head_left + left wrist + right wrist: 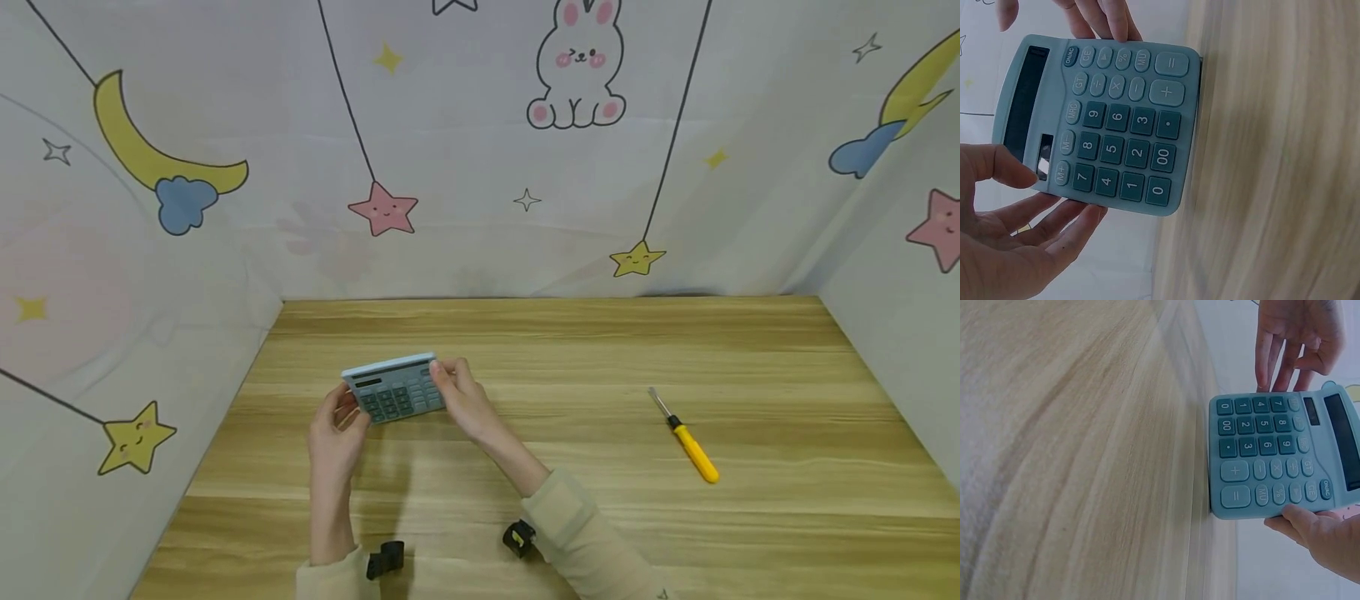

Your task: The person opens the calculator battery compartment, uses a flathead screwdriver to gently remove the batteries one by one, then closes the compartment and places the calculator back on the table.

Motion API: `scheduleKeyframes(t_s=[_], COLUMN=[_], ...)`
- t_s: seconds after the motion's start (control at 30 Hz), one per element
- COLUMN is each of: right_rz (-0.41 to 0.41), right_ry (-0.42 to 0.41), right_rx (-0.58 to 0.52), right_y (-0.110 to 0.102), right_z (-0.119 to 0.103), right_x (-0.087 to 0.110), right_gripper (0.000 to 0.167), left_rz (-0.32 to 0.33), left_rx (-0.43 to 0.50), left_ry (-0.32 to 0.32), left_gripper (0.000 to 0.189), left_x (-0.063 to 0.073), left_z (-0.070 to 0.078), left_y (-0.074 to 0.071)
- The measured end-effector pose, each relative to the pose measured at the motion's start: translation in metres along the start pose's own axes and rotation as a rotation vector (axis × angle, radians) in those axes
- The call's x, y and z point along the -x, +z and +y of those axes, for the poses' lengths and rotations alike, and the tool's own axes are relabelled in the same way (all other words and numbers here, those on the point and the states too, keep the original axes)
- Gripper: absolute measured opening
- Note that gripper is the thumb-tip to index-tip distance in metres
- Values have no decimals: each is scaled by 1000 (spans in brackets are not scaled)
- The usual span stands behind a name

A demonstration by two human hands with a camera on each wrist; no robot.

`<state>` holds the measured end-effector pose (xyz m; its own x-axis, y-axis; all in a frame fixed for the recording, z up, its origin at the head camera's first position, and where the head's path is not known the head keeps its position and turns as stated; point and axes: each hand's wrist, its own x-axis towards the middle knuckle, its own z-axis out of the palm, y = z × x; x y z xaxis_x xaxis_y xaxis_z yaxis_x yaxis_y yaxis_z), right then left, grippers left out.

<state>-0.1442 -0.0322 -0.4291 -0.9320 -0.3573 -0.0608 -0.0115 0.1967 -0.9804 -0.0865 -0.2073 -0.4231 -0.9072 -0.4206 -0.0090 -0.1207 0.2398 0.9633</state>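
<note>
A light blue-green calculator is tilted up over the left part of the table, its keys facing the person. My right hand grips its right side; in the right wrist view the thumb lies along that edge near the top keys. At the opposite side edge is my left hand, its fingertips against the edge below the number keys. In the left wrist view the left thumb overlaps the corner by the small solar panel. The dark display shows no digits.
A screwdriver with a yellow handle lies on the wooden table to the right. Black straps show by both cuffs. A white cloth backdrop with stars, moons and a rabbit rises behind the table and along its sides.
</note>
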Motion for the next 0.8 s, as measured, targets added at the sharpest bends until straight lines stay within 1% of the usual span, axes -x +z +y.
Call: scheduleKeyframes(t_s=[0.23,0.47,0.57,0.67,0.8], right_rz=[16,26,40,44,45], right_ry=[8,2,8,13,22], right_rx=[-9,-7,-9,-12,-7], right_y=[0,-1,-2,-3,-4], right_z=[0,2,3,4,5], right_x=[0,-1,-2,-3,-3], right_gripper=[51,49,47,45,43], left_rz=[-27,-45,-60,-65,-68], left_rx=[0,53,37,16,16], left_ry=[-50,-64,-100,-121,-107], left_gripper=[57,54,52,49,47], left_x=[1,1,1,1,0], left_z=[1,2,4,5,5], left_y=[-1,-2,-3,-2,-1])
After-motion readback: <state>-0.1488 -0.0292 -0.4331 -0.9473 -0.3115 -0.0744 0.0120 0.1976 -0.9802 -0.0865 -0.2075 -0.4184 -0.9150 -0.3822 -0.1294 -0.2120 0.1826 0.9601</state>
